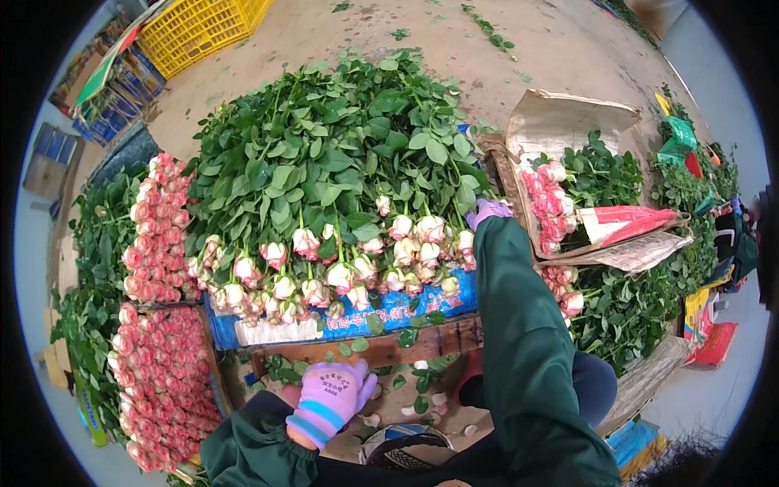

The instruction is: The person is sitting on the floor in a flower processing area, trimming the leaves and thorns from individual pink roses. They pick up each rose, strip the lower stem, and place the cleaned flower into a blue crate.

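My left hand [328, 394], in a lilac glove with blue cuff stripes, is open below a wooden board [389, 342], thumb and fingers apart, apparently empty. My right hand [489, 211], also gloved, reaches to the right edge of a heap of pink-edged white roses [341, 276] with dense leafy stems [324, 154]; the sleeve partly hides its fingers, so its grip is unclear. The heap lies on a blue printed sheet [381, 308] over the board.
Bundled pink roses [162, 381] line the left; wrapped bundles [550, 203] lie right. Yellow crates [195, 32] stand at the back left. A round container [406, 446] sits between my legs. Leaves and petals litter the floor [454, 57]. Another person [734, 243] shows at the far right.
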Available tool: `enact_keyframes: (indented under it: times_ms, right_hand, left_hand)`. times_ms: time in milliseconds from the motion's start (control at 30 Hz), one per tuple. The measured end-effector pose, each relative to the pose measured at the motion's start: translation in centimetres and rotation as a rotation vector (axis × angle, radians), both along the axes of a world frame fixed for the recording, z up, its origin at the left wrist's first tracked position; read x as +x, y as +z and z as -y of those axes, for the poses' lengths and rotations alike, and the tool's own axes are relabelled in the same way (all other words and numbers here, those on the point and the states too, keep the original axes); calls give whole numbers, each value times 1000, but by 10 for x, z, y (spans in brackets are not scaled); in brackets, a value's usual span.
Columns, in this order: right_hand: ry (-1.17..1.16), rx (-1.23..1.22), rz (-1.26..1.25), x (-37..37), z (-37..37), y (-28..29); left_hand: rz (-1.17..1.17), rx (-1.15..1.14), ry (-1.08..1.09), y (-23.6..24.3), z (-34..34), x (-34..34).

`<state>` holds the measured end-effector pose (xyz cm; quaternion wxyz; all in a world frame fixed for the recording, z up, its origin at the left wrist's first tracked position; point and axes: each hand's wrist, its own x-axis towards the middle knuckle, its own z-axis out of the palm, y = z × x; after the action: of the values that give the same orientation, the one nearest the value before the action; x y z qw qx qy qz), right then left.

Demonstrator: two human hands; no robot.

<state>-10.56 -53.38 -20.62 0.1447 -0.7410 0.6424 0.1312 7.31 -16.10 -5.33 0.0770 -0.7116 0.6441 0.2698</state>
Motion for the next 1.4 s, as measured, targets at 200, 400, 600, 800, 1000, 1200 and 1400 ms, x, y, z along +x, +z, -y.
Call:
enact_keyframes:
  times_ms: [200, 400, 600, 800, 1000, 1200, 1400]
  right_hand:
    - [88, -94, 170, -3, 1, -7]
    - [33, -99, 995, -32, 13, 36]
    - [-90, 578, 1392, 2, -120, 205]
    - [-8, 590, 1432, -9, -227, 257]
    - [-131, 543, 1479, -2, -250, 234]
    - [-278, 639, 1575, 24, -248, 231]
    - [-364, 812, 1695, 36, -245, 238]
  left_hand:
    - [-3, -56, -31, -1, 4, 0]
    - [46, -350, -92, 18, -3, -11]
    - [-6, -351, 136, 45, -18, 11]
    - [-53, -386, 221, 63, -42, 15]
    - [-27, -347, 170, 60, -47, 10]
    - [-43, -431, 104, 58, -36, 4]
    - [-128, -506, 29, 68, -19, -3]
